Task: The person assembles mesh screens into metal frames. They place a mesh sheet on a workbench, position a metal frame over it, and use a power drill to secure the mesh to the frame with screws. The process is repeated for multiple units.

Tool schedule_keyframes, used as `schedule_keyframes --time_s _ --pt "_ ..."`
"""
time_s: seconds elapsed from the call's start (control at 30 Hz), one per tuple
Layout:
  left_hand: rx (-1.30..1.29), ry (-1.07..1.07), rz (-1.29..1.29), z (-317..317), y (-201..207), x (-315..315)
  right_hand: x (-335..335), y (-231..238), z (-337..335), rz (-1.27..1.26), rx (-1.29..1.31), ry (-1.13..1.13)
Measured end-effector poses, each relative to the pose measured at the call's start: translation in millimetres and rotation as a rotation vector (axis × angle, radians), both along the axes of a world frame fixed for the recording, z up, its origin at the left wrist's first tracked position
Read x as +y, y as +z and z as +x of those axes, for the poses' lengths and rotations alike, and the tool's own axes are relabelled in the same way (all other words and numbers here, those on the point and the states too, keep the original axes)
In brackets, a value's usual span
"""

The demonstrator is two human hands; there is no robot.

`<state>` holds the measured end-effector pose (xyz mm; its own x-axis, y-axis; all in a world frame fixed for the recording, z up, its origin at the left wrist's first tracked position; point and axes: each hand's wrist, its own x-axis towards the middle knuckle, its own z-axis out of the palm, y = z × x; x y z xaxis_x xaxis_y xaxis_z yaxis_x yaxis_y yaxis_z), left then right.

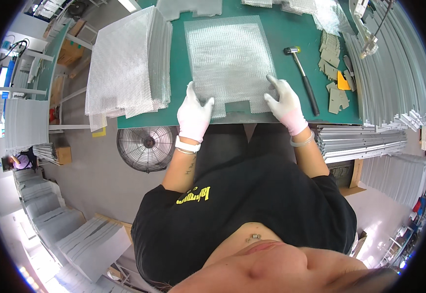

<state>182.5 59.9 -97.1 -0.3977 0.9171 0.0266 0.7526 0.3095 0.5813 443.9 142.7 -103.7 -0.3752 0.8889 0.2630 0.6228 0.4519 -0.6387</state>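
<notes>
A silvery wire mesh sheet [230,58] with a notch in its near edge lies flat on the green tabletop [178,73]. My left hand [195,113], in a white glove, is at the sheet's near left corner, thumb and fingers spread apart. At the near right corner is my right hand [287,105], gloved the same way, its fingers spread and its thumb pointing toward the mesh. Both hands look open, resting against or just beside the sheet's edges; exact contact is hard to tell.
A tall stack of mesh sheets [122,63] stands at the left. To the right lie a mallet [303,80], grey-green flat pieces [329,56], a yellow piece [343,80] and stacked metal panels [389,68]. A floor fan [148,141] stands below the table's near edge.
</notes>
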Motion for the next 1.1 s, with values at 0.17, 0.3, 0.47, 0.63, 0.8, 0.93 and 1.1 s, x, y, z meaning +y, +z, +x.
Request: schedule_keyframes --time_s 0.17,0.3,0.47,0.63,0.8,0.93,1.1 --pt "0.115 -0.012 -0.04 -3.3 -19.0 9.4 3.2 -17.9 -2.1 -0.035 -0.123 -0.01" --pt "0.144 -0.029 -0.023 -4.7 -23.2 8.1 -0.3 -21.4 -2.6 -0.035 -0.159 -0.031" --pt "0.121 -0.042 0.06 -7.4 -31.3 4.8 0.2 -12.2 -6.0 -0.107 -0.176 -0.04" --pt "0.161 0.004 -0.02 -7.0 -23.3 6.1 4.4 24.8 -14.0 -0.315 -0.407 -0.097" --pt "0.514 -0.305 0.05 -25.1 -24.2 11.1 77.4 13.2 36.3 -0.025 -0.247 0.017" --pt "0.526 -0.424 -0.014 -31.1 -38.4 14.9 227.7 14.2 94.5 0.11 -0.339 -0.524" --pt "0.504 -0.419 0.006 -28.7 -34.4 15.9 342.2 -10.3 151.8 -0.276 -0.391 -0.912"
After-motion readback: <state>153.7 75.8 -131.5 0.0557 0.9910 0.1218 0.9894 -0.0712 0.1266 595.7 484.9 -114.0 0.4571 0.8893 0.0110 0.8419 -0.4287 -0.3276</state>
